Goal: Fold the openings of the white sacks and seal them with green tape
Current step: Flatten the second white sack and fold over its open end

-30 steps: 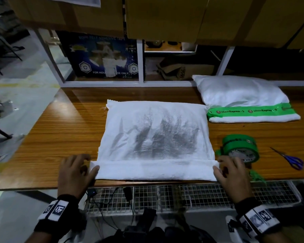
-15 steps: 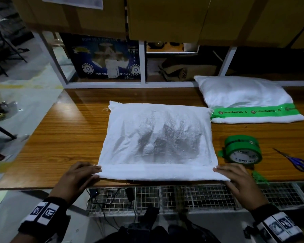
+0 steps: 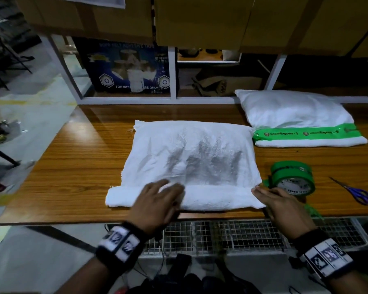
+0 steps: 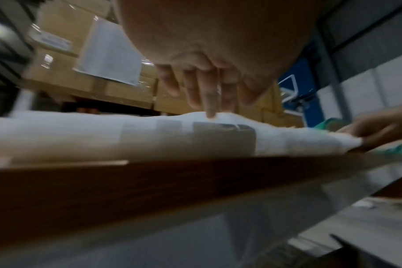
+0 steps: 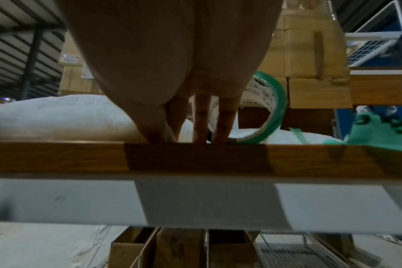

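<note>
A filled white sack [image 3: 191, 158] lies mid-table, its near opening folded over into a band [image 3: 217, 197] along the table's front edge. My left hand [image 3: 157, 198] lies flat on the middle of that fold, fingers straight and pressing down [image 4: 210, 107]. My right hand [image 3: 272, 196] rests with straight fingers on the fold's right end [image 5: 202, 127]. A roll of green tape [image 3: 292, 178] stands just right of the sack, behind my right hand [image 5: 269, 108]. A second white sack [image 3: 295, 113], sealed with a green tape strip [image 3: 306, 133], lies at the back right.
Blue-handled scissors [image 3: 355, 190] lie at the right on the wooden table [image 3: 72, 170]. Green tape scraps [image 3: 310, 210] hang at the front edge by my right hand. Shelving with cardboard boxes [image 3: 200, 20] rises behind the table. A wire mesh rack [image 3: 221, 234] sits below the front edge.
My left hand slid from the fold's left corner to its middle and now presses flat. The right hand stayed at the right end. The head view moved closer.
</note>
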A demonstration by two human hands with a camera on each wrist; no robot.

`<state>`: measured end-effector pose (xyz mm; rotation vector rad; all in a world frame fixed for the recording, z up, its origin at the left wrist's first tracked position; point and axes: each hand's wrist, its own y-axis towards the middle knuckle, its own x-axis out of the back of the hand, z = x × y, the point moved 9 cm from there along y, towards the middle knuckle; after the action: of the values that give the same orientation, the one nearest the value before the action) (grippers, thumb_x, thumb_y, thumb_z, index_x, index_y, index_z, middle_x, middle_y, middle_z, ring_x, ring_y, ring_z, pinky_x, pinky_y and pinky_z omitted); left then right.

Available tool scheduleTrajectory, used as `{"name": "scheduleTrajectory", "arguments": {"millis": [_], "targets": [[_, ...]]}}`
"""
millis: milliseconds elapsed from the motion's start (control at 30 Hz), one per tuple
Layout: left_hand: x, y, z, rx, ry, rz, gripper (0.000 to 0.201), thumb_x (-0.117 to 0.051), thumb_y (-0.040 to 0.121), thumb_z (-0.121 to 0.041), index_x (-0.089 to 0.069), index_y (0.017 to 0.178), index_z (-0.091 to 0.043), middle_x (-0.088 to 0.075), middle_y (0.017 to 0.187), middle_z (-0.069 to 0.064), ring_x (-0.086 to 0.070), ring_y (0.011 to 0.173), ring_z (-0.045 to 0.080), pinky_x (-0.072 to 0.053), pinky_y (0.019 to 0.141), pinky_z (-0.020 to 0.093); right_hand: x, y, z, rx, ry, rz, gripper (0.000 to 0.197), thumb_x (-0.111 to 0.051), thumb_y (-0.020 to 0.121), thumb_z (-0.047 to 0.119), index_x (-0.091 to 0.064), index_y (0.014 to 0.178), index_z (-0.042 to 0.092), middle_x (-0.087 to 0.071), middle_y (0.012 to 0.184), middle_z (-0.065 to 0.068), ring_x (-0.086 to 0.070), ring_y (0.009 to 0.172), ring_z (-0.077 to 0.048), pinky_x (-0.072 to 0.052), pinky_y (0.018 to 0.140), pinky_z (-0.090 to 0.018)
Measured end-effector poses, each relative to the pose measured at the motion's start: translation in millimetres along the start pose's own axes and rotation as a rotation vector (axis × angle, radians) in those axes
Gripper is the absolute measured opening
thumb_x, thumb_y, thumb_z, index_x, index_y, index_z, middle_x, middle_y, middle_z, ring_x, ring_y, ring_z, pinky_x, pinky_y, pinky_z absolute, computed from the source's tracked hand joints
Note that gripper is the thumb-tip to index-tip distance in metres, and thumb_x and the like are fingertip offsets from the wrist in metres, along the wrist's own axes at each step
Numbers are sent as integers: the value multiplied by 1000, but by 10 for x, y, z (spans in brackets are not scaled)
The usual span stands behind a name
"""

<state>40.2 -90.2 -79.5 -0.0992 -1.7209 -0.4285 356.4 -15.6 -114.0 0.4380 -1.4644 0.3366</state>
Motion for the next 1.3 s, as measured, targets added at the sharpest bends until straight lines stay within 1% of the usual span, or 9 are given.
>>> {"name": "scheduleTrajectory", "arguments": {"millis": [133, 267, 433, 567, 733, 867, 933, 1033, 1300], "targets": [[-594, 236, -178, 141, -43, 251, 52, -27, 98, -51, -30, 150, -47, -29, 161, -7, -22, 149, 24, -24, 114, 56, 93, -46, 24, -1, -30, 71, 84, -77, 66, -7, -55, 141, 26, -54, 147, 4, -50, 124, -28, -53, 86, -53], [-720, 188, -175, 187, -23, 279, 53, -17, 99, -53, -10, 152, -52, -3, 166, -12, 5, 153, 19, -1, 118, 60, 546, 127, 767, 123, 164, -172, 71, -71, 70, 5, -58, 137, 26, -51, 148, 6, -45, 130, -29, -46, 100, -53], [-673, 191, -86, 192, -148, 277, 59, -13, 94, -61, -19, 152, -50, -15, 164, -16, -10, 151, 14, -13, 118, 52, -374, 555, 1354, -74, 213, 200, 66, -9, 96, 62, 1, 158, 40, 16, 164, 14, 12, 153, -19, -1, 120, -58], [-470, 253, 382, 364, -152, 145, 53, -26, 95, -57, -29, 147, -48, -34, 154, -10, -35, 136, 22, -38, 104, 46, -476, 498, 1334, -87, 97, 134, 63, -8, 98, 61, -3, 157, 42, 6, 166, 13, 9, 154, -20, 0, 115, -68], [-577, 61, 535, 558, 12, 295, 66, -16, 93, -72, 5, 152, -51, -1, 166, -9, -4, 151, 16, -11, 115, 57, -440, 521, 1344, -97, 113, 127, 63, -10, 97, 62, -5, 157, 43, 4, 166, 13, 9, 154, -19, 0, 114, -69], [-438, -3, 458, 607, 58, 118, 80, -20, 94, -67, -12, 159, -20, -11, 166, 5, -3, 153, 22, -3, 118, 56, -476, 514, 1343, -103, 103, 149, 65, -8, 96, 63, -1, 157, 41, 9, 166, 13, 13, 153, -20, 2, 114, -69], [-334, 19, 226, 394, 80, 34, 73, -30, 96, -58, -25, 156, -17, -23, 163, 9, -12, 152, 26, -8, 119, 52, -473, 526, 1341, -100, 93, 148, 66, -8, 97, 62, -2, 158, 39, 8, 166, 12, 12, 153, -21, 1, 114, -70], [-494, -89, -141, 107, 113, 143, 63, -28, 99, -60, -28, 154, -31, -36, 158, 4, -25, 149, 26, -18, 115, 52, -505, 522, 1343, -102, 88, 144, 65, -11, 97, 61, -9, 158, 38, 2, 167, 10, 5, 154, -23, -2, 112, -73], [-568, -203, -10, 276, 26, 245, 65, -19, 87, -85, -13, 147, -63, -19, 164, -6, -15, 150, 41, -14, 109, 72, -443, 320, 1174, -5, 97, 87, 69, -16, 101, 61, -3, 160, 27, 7, 166, 8, 7, 154, -15, -2, 122, -53]]}}
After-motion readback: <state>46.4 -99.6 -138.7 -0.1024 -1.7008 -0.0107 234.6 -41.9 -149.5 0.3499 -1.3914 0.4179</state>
